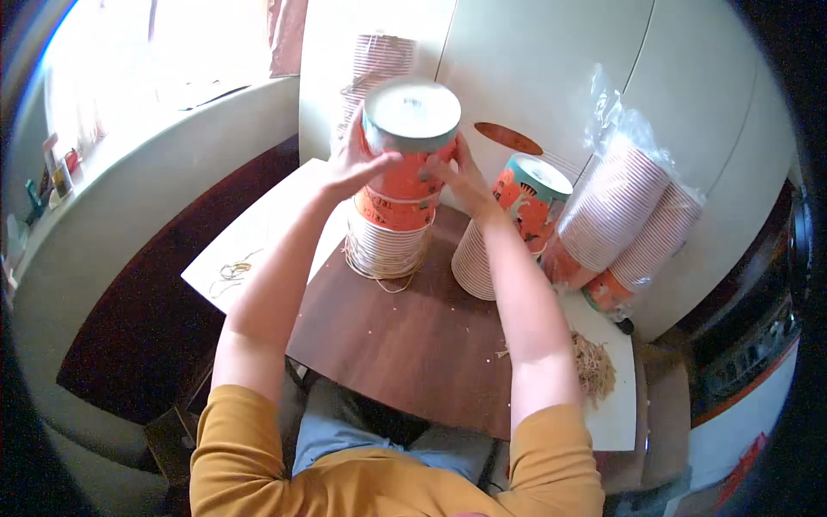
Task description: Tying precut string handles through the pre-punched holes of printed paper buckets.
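Note:
Both my hands grip an orange paper bucket (405, 177) with a teal band. It is upside down, its white base facing up. My left hand (355, 171) wraps its left side, and my right hand (463, 179) presses on its right side. Directly beneath is a stack of nested paper buckets (388, 246), rims showing as pale ridges; whether the held bucket touches it I cannot tell. Thin tan bands (392, 280) hang loosely round the stack's lower part. To the right of it stands a second upside-down stack (474, 263), topped by an orange and teal bucket (534, 202).
Plastic-wrapped bucket stacks (616, 207) lean at the back right, and another tall stack (383, 56) stands behind my hands. A heap of tan strands (594, 369) lies at the brown table's (405, 345) right. Loose bands (233, 274) lie on the white surface at left.

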The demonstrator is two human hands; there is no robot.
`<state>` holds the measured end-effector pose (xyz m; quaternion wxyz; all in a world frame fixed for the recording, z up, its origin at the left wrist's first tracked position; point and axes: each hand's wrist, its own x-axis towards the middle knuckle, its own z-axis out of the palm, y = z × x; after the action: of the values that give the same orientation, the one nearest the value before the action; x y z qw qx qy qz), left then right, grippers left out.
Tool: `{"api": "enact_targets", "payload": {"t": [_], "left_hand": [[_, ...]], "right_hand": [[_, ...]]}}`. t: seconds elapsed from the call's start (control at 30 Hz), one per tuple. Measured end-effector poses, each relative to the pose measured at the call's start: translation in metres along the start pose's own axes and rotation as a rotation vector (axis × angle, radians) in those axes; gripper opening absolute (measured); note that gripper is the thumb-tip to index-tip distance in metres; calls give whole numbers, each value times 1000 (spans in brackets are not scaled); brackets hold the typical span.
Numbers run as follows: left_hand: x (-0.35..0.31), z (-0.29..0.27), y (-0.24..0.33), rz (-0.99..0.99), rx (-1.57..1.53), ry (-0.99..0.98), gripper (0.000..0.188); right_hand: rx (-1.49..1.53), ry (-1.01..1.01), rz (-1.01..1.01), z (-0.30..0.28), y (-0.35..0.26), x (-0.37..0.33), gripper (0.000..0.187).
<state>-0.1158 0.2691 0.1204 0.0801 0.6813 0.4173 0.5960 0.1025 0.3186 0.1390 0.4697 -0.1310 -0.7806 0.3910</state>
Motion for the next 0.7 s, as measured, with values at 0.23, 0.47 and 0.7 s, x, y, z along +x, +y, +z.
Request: {"api": "enact_targets", "payload": {"t": [0.23,0.47,0.7], "left_hand": [[-20,32,-41,-27,-39,176,112],[-40,49,-58,-199,209,233,111],[-108,34,-33,-362,251,163,90]], "right_hand": [[-3,-67,278,7,38,-24,67],[-154,-218,411,-1,73,-31,54],[-1380,180,-53,-51,-43,-57,39]]}}
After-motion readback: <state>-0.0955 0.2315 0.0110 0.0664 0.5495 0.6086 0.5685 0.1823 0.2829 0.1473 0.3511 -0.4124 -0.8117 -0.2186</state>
